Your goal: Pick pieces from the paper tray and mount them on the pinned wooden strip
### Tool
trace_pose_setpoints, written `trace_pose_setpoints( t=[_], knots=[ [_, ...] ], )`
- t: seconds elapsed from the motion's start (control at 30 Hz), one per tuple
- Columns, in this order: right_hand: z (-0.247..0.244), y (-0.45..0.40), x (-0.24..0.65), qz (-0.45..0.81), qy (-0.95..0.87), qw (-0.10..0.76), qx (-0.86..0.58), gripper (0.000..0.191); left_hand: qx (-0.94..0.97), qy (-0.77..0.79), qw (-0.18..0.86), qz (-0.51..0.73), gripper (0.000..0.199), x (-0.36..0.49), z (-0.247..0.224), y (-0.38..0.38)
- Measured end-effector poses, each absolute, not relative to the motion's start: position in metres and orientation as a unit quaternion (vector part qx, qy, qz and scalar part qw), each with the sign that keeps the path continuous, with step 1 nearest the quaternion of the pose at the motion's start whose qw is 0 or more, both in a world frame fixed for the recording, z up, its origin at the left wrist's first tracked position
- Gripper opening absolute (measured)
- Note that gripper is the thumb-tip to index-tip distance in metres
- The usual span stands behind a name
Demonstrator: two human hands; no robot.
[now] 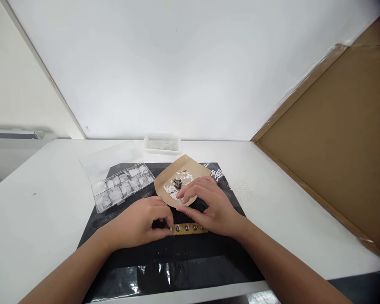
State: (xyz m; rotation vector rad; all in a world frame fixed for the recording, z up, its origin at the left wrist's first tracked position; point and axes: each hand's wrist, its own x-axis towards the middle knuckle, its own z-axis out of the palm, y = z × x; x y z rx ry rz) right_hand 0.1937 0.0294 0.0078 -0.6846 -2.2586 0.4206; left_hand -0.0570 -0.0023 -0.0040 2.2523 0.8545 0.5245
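Note:
My left hand is closed, thumb and forefinger pinching the left end of a narrow yellowish-brown strip. A small pale bit shows at those fingertips; I cannot tell what it is. Several round metallic spots with whitish pieces sit along the strip, and its right end passes under my right hand. Above the strip, that hand pinches a small translucent whitish piece that looks like a false nail tip. Just beyond the fingers lies a brown paper sheet with many white flakes and some dark bits.
At the left, an open clear compartment case holds translucent nail tips. A shallow white tub stands by the wall. Small white pieces lie at the right of the black mat. A cardboard panel borders the white table's right side.

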Motion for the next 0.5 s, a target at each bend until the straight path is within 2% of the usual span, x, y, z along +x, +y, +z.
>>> trace_pose_setpoints(
  t=[0.5],
  knots=[
    [0.0059,0.0303,0.1946,0.151,-0.888,0.342,-0.267,0.014,0.879,0.310,0.294,0.211,0.006,-0.0571,-0.0019,-0.0035]
  ],
)
